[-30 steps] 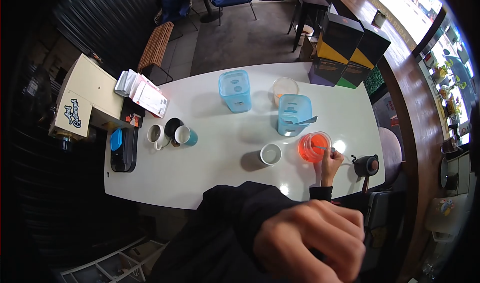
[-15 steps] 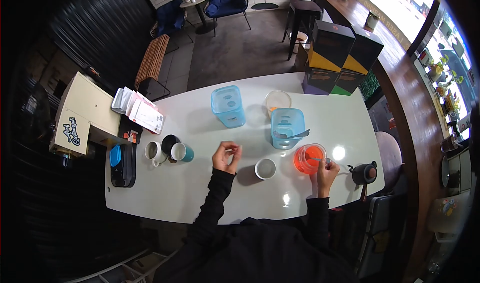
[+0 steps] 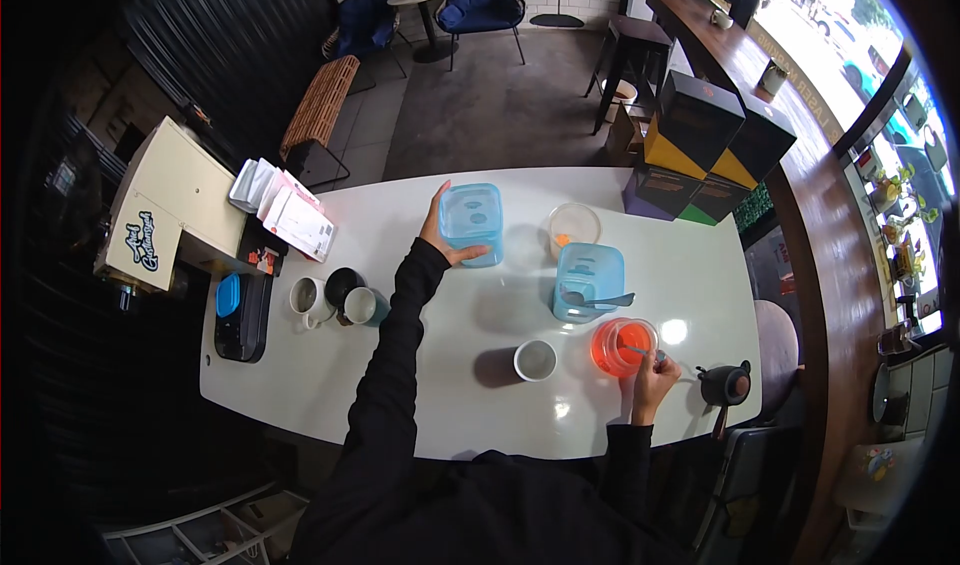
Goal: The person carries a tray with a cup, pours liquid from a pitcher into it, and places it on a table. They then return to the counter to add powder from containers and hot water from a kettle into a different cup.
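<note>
My left hand [image 3: 445,231] is at the left side of a translucent blue plastic container [image 3: 473,215], fingers along its far left edge and thumb across its front. My right hand [image 3: 654,385] pinches the handle of a spoon [image 3: 634,349], whose other end dips into a clear round jar of red-orange liquid [image 3: 613,348]. Behind the jar stands a second blue container [image 3: 582,305], open at the top, with a grey scoop [image 3: 606,302] resting in it. A white cup [image 3: 535,361] sits between my arms.
Beyond the open container lies a round clear lid [image 3: 574,227]. Mugs [image 3: 361,307] and a black scale-like device [image 3: 243,320] are on the left, near a cream machine [image 3: 175,210]. A small dark pot [image 3: 724,385] stands far right; stacked black boxes [image 3: 695,145] occupy the back right corner.
My left hand has reached forward from beside the white cup to the blue container and taken hold of it. My right hand stays at the jar with the spoon. The view has shifted slightly.
</note>
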Demonstrator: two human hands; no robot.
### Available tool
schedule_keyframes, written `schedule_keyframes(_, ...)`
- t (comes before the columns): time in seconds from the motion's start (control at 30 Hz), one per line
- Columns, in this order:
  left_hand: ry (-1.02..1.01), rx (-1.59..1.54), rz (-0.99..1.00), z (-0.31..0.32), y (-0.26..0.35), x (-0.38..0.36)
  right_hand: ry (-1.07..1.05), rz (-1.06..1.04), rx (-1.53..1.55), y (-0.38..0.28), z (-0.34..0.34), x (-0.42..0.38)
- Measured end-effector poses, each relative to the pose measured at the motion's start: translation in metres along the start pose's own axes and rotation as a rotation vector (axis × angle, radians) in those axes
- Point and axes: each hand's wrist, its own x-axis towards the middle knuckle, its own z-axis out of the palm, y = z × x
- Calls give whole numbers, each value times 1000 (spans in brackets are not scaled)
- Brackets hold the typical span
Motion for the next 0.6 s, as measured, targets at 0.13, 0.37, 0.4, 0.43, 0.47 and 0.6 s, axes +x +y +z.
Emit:
schedule_keyframes(0.13,12,157,57,12,-19,-6,-5,-12,-9,3,0,0)
schedule_keyframes(0.37,122,352,178,46,20,-43,4,-16,-18,-12,-1,0)
schedule_keyframes(0.4,156,379,212,49,20,-45,-19,13,-5,-13,-2,0)
schedule_keyframes(0.43,155,379,209,51,19,-48,-41,41,9,-13,-2,0)
schedule_keyframes(0.47,163,399,245,53,17,-49,-42,43,8,-12,-4,0)
schedule_keyframes(0.6,190,384,337,61,0,-54,-97,106,-18,-19,-10,0)
